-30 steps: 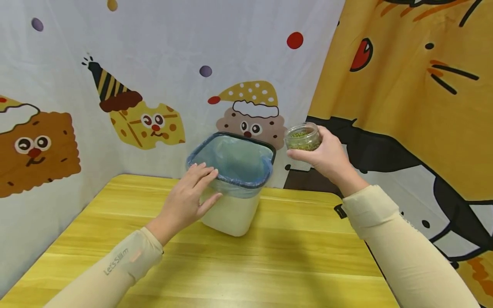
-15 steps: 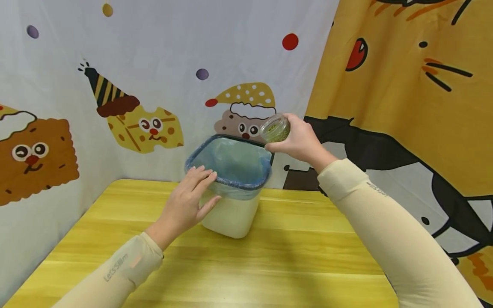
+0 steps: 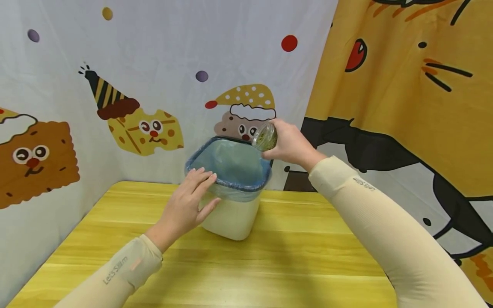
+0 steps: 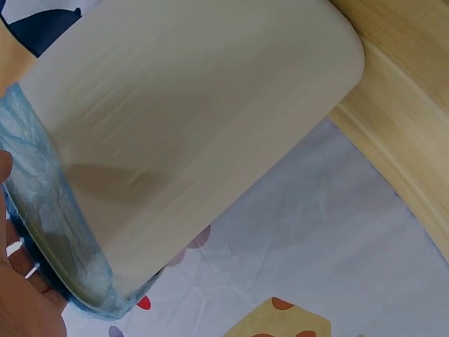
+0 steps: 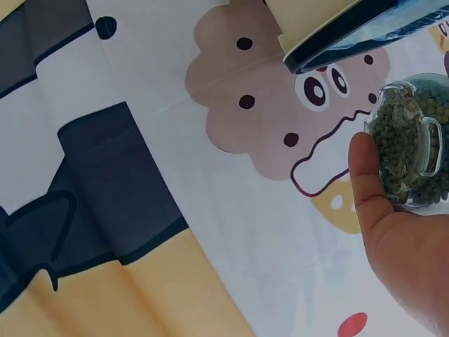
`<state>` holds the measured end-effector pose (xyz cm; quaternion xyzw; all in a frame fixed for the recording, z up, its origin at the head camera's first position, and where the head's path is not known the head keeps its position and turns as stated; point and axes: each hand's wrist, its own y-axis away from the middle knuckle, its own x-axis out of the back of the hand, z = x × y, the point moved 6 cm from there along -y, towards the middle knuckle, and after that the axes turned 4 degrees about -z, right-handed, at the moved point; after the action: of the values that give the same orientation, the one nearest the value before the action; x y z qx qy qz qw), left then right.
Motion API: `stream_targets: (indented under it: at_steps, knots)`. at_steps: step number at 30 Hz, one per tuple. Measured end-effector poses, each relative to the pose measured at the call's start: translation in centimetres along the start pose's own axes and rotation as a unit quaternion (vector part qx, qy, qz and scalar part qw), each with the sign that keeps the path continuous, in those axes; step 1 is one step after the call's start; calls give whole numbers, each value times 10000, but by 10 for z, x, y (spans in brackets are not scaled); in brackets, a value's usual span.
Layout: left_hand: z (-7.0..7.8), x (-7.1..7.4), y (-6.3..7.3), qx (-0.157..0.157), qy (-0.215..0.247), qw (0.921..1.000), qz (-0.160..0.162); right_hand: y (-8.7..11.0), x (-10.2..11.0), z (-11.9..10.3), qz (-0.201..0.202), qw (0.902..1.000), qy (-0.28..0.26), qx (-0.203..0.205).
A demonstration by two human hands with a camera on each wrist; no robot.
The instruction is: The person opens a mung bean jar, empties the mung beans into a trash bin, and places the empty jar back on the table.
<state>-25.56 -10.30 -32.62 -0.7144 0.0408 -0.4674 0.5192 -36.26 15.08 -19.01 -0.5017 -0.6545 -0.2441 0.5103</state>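
A cream trash can [image 3: 233, 218] stands on the table, lined with a blue plastic bag [image 3: 236, 194] folded over its dark rim. My left hand [image 3: 185, 199] rests on the near left rim, fingers extended; the left wrist view shows the hand [image 4: 27, 298] beside the bag-covered edge. With my right hand [image 3: 292, 143] I grip a clear glass jar [image 3: 265, 137] holding small green grains that look like mung beans. Its mouth tilts leftward over the can's right rear edge. The right wrist view shows the grains through the jar's [image 5: 403, 144] glass. The can's bottom is hidden.
A yellow wood-grain table [image 3: 300, 248] bears the can near its back edge. Behind hangs a white cloth [image 3: 161, 47] printed with cartoon foods, close to the can. An orange cartoon curtain [image 3: 389, 98] hangs at the right.
My right hand has carried the jar leftward to the can's opening and tipped its mouth further to the left. My left hand has stayed at the rim.
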Motion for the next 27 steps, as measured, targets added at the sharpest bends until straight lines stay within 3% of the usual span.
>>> stream_targets:
  at_steps: [15, 27]
  knots:
    - [-1, 1, 1, -83, -46, 9999, 37, -8, -5, -14, -336, 9941, 1031, 71]
    - [0, 1, 0, -62, -10, 10000, -22, -6, -6, -16, -404, 9913, 1253, 86]
